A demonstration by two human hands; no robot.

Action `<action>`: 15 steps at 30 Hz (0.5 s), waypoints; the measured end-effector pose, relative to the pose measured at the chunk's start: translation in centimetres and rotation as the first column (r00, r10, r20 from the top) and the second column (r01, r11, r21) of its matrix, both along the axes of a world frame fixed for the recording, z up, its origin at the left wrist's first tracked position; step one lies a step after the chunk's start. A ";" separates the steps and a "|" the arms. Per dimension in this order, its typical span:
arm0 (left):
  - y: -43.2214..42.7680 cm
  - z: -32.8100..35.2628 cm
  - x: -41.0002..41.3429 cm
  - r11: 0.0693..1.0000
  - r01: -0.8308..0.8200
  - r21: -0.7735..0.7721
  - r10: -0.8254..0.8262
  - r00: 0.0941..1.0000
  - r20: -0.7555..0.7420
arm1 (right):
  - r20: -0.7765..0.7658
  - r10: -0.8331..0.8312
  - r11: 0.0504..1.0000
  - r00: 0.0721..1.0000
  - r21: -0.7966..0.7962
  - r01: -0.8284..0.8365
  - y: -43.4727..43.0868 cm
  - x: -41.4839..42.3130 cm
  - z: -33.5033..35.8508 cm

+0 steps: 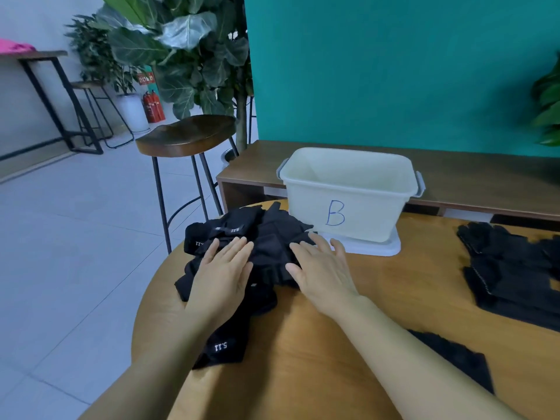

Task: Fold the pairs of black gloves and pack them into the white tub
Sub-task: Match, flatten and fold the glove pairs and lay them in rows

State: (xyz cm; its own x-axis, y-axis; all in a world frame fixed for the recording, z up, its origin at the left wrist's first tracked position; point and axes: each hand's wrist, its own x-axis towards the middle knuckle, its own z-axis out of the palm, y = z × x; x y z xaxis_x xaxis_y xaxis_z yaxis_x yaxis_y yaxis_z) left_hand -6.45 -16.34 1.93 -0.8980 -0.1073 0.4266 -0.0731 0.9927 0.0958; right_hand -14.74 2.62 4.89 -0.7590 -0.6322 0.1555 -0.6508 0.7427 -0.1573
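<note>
A heap of black gloves (266, 234) with white "5.11" lettering lies at the left end of the round wooden table (378, 298). My left hand (222, 275) rests flat on the heap's left side, fingers straight. My right hand (321, 268) lies flat on its right side, fingers spread. Behind the heap stands the white tub (348, 192), marked with a blue "B"; what shows of its inside holds nothing. It sits on its white lid (378, 248). More black gloves (509, 268) lie at the table's right edge, and another glove (457, 356) lies beside my right forearm.
A bar stool (188, 134) with a dark wooden seat stands just left of the table. A low wooden bench (485, 177) runs along the teal wall behind the tub. Potted plants (188, 53) stand at the back left. Grey tiled floor opens to the left.
</note>
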 end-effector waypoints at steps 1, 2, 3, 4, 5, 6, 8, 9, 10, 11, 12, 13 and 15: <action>-0.2 -0.3 -0.3 1.000 0.005 -0.005 -0.005 1.000 0.004 | 0.012 -0.001 1.000 1.000 -0.003 0.001 -0.8 -0.5 -0.3; -0.4 -0.6 -0.6 1.000 0.010 -0.009 -0.010 1.000 0.011 | 0.031 -0.005 1.000 1.000 -0.017 0.005 -1.5 -1.1 -0.7; -0.6 -0.9 -0.8 1.000 0.013 -0.012 -0.013 1.000 0.018 | 0.055 -0.010 0.999 0.998 -0.037 0.012 -2.2 -1.5 -1.0; -0.7 -1.2 -0.9 1.000 0.015 -0.009 -0.015 1.000 0.023 | 0.074 -0.013 0.998 0.997 -0.057 0.018 -2.9 -1.9 -1.3; -0.9 -1.6 -1.0 1.000 0.016 -0.004 -0.016 0.999 0.029 | 0.089 -0.017 0.997 0.996 -0.070 0.023 -3.5 -2.2 -1.7; -1.0 -1.9 -1.1 1.000 0.019 0.001 -0.019 0.999 0.036 | 0.097 -0.020 0.996 0.995 -0.079 0.028 -4.0 -2.5 -2.0; -1.1 -2.5 -1.1 1.000 0.026 0.000 -0.026 0.998 0.049 | 0.089 -0.033 0.995 0.995 -0.090 0.041 -4.7 -2.7 -2.5; -1.2 -2.8 -1.0 1.000 0.029 -0.004 -0.029 0.998 0.053 | 0.073 -0.042 0.994 0.996 -0.096 0.049 -5.0 -2.7 -2.7; -1.2 -3.0 -0.9 0.999 0.033 -0.007 -0.033 0.998 0.059 | 0.050 -0.048 0.993 0.998 -0.109 0.053 -5.2 -2.7 -2.8; -1.1 -3.1 -0.9 0.999 0.036 -0.008 -0.036 0.997 0.068 | 0.024 -0.050 0.991 0.998 -0.126 0.053 -5.3 -2.7 -2.9; -1.1 -3.2 -0.8 0.999 0.039 -0.008 -0.038 0.997 0.074 | -0.005 -0.047 0.988 0.999 -0.145 0.045 -5.4 -2.6 -2.9; -1.1 -3.2 -0.8 0.999 0.040 -0.007 -0.040 0.996 0.076 | -0.032 -0.041 0.986 0.999 -0.163 0.036 -5.5 -2.5 -2.9; -1.0 -3.1 -0.8 0.999 0.039 -0.003 -0.039 0.996 0.077 | -0.067 -0.037 0.978 0.997 -0.208 0.022 -5.6 -2.4 -2.5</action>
State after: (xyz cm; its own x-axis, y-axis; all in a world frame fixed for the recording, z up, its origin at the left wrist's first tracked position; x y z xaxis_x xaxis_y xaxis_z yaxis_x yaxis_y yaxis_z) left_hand -7.22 -17.38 -1.21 -0.9316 -0.0696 0.3567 -0.0411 0.9954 0.0868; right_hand -17.11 -3.01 2.37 -0.7596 -0.5578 0.3344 -0.6438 0.7180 -0.2647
